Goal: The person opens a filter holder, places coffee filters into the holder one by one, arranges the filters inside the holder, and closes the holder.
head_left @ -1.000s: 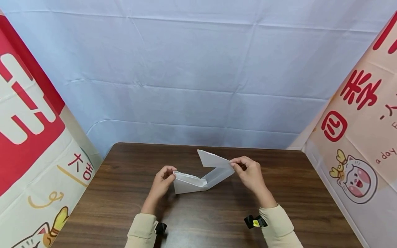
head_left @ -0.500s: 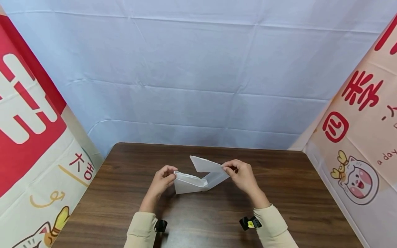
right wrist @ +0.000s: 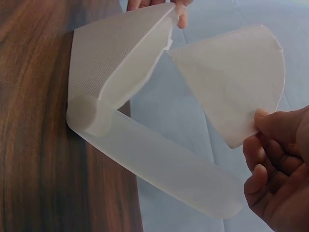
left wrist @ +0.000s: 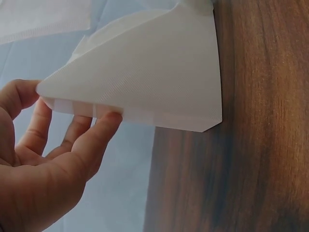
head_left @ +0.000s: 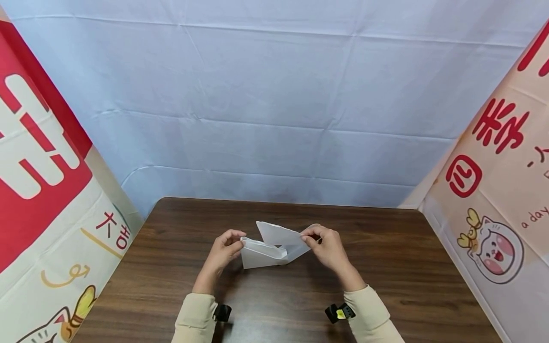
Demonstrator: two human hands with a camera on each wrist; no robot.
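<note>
A white wedge-shaped coffee filter holder stands on the table, its translucent lid swung out to the right. My left hand holds the holder's left end, and the left wrist view shows fingers along that side of the holder. Between thumb and fingers, my right hand pinches a white cone coffee filter by one corner. The paper filter is in the air above the lid, just beyond the holder's open mouth. White layers show inside the mouth; what they are I cannot tell.
The dark wood-grain table runs back to a pale blue cloth. Printed cloths hang at the left and right. A small black device is worn at each wrist.
My right hand has moved left and slightly down with the coffee filter, bringing it closer to the holder's mouth. The left hand and the holder have stayed almost still.
</note>
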